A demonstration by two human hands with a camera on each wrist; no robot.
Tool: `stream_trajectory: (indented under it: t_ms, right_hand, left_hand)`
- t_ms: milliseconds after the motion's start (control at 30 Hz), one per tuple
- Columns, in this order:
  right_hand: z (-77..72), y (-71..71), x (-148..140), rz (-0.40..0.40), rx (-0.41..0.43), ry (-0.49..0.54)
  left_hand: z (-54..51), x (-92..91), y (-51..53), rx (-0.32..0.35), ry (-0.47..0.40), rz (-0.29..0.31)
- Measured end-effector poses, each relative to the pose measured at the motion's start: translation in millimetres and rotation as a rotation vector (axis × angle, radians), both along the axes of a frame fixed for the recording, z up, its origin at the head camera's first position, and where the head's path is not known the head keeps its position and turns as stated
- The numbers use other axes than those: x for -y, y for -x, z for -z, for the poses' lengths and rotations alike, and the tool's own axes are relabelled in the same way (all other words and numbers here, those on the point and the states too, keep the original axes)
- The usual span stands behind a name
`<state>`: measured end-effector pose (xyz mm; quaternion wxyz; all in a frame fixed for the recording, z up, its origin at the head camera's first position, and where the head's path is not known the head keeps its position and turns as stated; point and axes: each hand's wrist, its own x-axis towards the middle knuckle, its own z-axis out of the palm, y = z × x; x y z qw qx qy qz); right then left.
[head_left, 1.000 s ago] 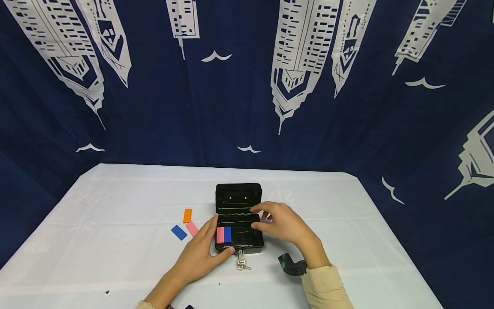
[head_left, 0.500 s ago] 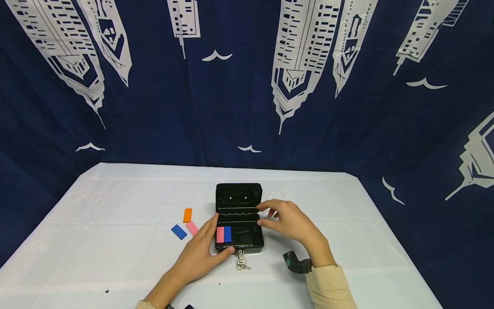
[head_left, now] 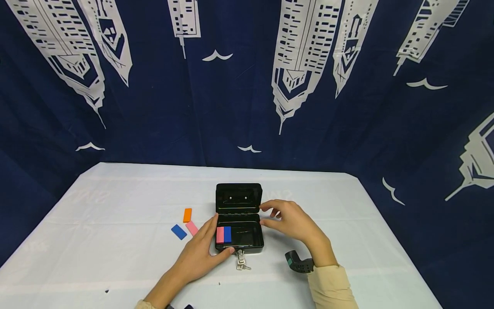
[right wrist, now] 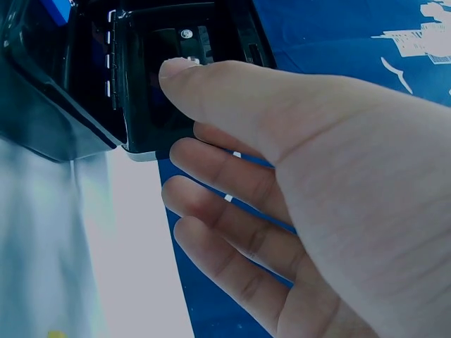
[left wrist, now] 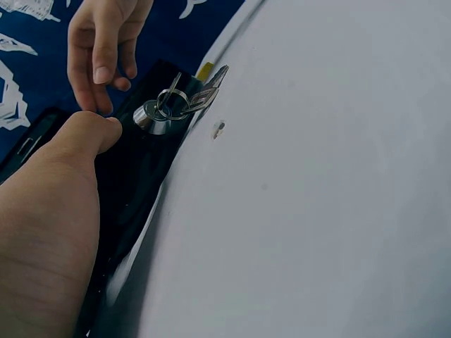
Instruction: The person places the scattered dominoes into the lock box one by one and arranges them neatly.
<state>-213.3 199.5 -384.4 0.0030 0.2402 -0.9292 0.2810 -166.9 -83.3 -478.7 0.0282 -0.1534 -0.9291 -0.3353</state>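
Observation:
A black metal cash box stands on the table with its lid raised. Inside, at the left, a pink block and a blue block lie side by side. My left hand rests against the box's left side with straight fingers, its thumb at the front edge. Keys on a ring hang from the front lock. At the box's right rear corner is my right hand, fingers loosely bent and holding nothing; in the right wrist view the thumb overlaps the lid, so contact is unclear.
Left of the box lie an orange block, another blue block and another pink block, partly behind my left hand. A white cloth covers the table. A dark blue printed curtain hangs behind it.
My right hand has drawn back to the right, from over the box's interior to its right edge. The left hand, box and blocks stay put.

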Motion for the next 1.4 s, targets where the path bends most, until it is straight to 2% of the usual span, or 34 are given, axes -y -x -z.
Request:
stream_trajectory:
  t_ms: [300, 633, 933, 1400]
  right_hand:
    - [2.9, 1.1, -1.8, 0.012, 0.018, -0.012]
    - [5.8, 1.9, -2.4, 0.016, 0.045, -0.019]
    - [8.7, 3.2, -4.7, 0.018, 0.061, -0.034]
    - [14.7, 8.0, -13.7, -0.008, 0.102, -0.048]
  left_hand:
    - [-0.5, -0.5, -0.4, 0.017, 0.002, -0.005]
    - [-0.4, -0.5, -1.4, 0.012, 0.0, -0.006]
    - [0.4, -0.1, -1.3, -0.022, -0.006, 0.003]
    - [-0.3, 0.2, -0.3, -0.014, -0.004, 0.003]
